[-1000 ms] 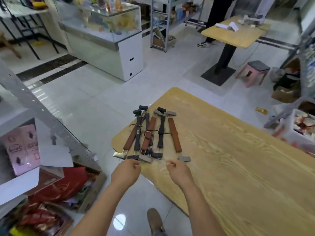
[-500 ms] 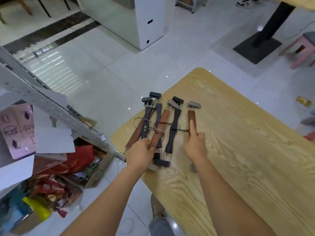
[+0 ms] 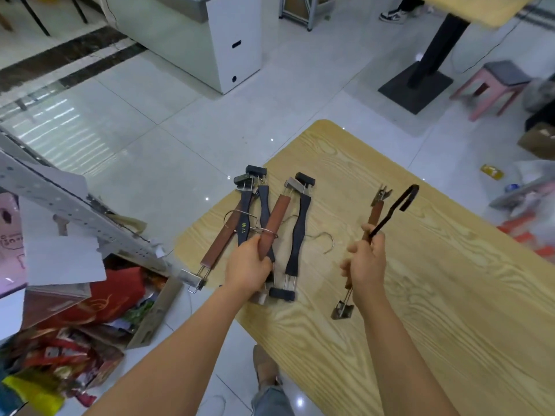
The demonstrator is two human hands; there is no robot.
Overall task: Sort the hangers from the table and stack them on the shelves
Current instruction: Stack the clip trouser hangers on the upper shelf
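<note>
Left hand point(image 3: 248, 265): grips a brown hanger point(image 3: 277, 217) in the pile point(image 3: 297, 235) at the left edge of the table point(image 3: 465, 310).
Right hand point(image 3: 367, 264): grasps a black-hooked hanger point(image 3: 374, 216), right of the pile.

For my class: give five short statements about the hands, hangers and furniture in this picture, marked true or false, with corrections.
1. The right hand holds a brown clip hanger apart from the pile. True.
2. The left hand lies flat and open. False: it grips a brown hanger in the pile.
3. Every hanger is brown. False: a black hanger lies there too.
4. The pile lies near a corner of the wooden table. True.
5. The pink stool stands on the table. False: it stands on the floor.
</note>
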